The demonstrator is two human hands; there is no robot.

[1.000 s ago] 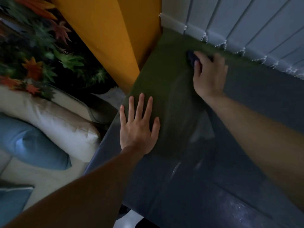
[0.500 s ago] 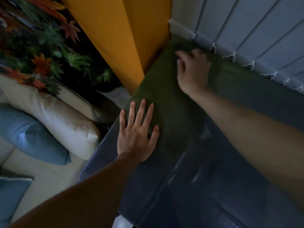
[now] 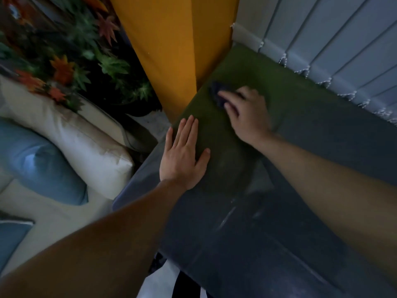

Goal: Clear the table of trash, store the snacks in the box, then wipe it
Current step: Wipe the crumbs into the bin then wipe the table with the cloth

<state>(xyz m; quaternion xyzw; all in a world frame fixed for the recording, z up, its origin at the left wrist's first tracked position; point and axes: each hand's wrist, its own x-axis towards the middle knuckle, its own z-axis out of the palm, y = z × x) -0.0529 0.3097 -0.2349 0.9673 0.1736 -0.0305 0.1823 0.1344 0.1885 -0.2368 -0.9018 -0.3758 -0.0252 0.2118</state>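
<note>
The scene is dimly lit; the palest light is seen at the vertical blinds [image 3: 335, 50]. A faint streaky sheen is carried by the table [image 3: 268, 244]. The right hand [image 3: 247, 112], its cloth [image 3: 216, 91] and the foliage [image 3: 111, 65] are smeared by motion blur.

right hand [image 3: 247, 119] gripping cloth [image 3: 216, 92], left hand [image 3: 182, 155] flat
</note>
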